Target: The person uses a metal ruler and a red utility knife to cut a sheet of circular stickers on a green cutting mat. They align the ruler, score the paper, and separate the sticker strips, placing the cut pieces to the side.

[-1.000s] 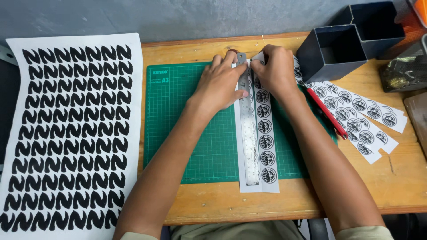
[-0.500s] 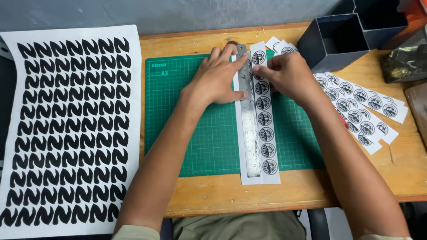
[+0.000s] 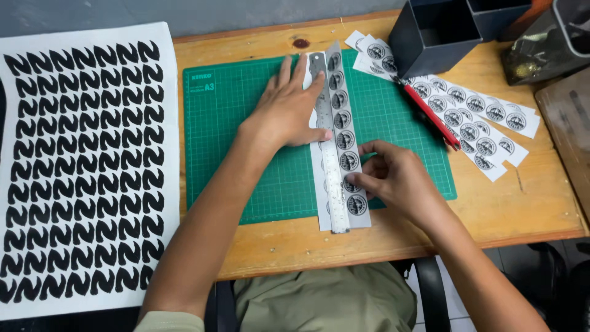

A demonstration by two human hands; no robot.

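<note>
Your left hand [image 3: 289,114], fingers flat, pins the steel ruler [image 3: 329,147] so it cannot slip; your right hand [image 3: 393,178] fingertips pinch the sticker strip [image 3: 345,140] edge, aligning it on the green cutting mat [image 3: 246,154].

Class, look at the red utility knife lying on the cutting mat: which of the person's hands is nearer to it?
Right. The right hand rests on the sticker strip, just left of the red utility knife. The left hand presses the metal ruler, farther off.

Steel ruler [image 3: 327,144] lying lengthwise on a paper strip [image 3: 345,132], white strip printed with a row of round black-and-white stickers, both flat on the green cutting mat [image 3: 246,135]
</note>
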